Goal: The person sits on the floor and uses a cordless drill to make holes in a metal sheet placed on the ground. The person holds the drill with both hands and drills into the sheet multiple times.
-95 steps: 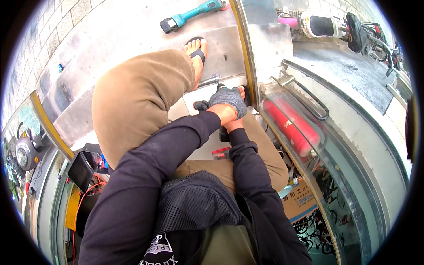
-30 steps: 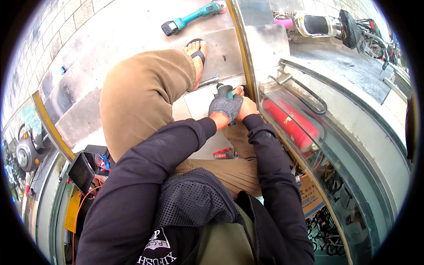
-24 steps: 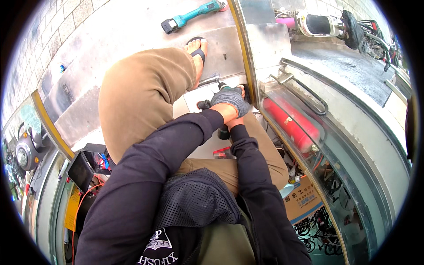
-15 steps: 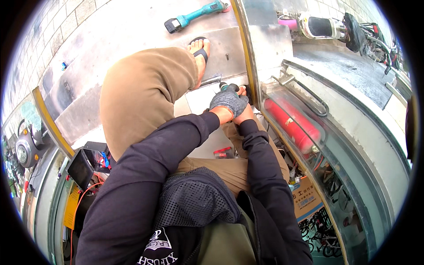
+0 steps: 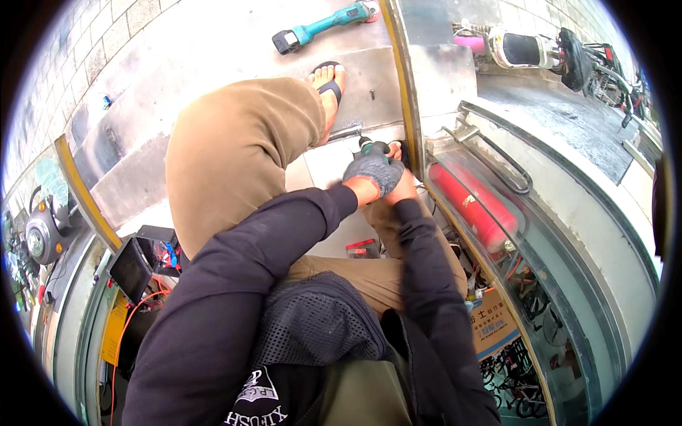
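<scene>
Over the floor tiles point(image 5: 298, 175), our gloved left hand point(image 5: 375, 174) clasps a green-and-black tool point(image 5: 365, 144); our bare right hand point(image 5: 403, 189), its grasp hidden, has swung outward, suggesting twisting.

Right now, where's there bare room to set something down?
Free: the pale landing left of the teal power tool, and the metal step between your sandaled foot and the yellow-edged post, apart from one small dark piece. Crowded: around your gloved left hand and right hand, beside the red cylinder, and at the open black case.
</scene>
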{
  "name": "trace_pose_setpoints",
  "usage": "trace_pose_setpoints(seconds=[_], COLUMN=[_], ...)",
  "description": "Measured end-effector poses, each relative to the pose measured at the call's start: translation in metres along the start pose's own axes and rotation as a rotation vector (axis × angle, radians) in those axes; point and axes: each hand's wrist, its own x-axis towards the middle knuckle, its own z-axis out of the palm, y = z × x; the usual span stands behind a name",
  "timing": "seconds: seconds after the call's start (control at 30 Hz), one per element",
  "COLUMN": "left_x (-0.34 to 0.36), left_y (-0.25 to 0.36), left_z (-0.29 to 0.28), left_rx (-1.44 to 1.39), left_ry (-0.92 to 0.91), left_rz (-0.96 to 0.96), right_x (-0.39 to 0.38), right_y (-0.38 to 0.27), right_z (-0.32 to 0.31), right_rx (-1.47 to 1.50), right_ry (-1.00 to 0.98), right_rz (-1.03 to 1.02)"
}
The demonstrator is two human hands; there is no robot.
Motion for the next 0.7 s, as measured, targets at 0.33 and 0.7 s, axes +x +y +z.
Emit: trace_pose_setpoints(seconds=[0.33, 0.7], left_x=[0.006, -0.001], left_y=[0.021, 0.020], left_z=[0.004, -0.005], left_rx=[-0.127, 0.289], left_ry=[0.179, -0.031], left_rz=[0.021, 0.092], right_x=[0.018, -0.006], right_y=[0.010, 0.016], right_z=[-0.018, 0.060], right_rx=[-0.051, -0.083], right_ry=[0.050, 0.402], right_rz=[-0.194, -0.174])
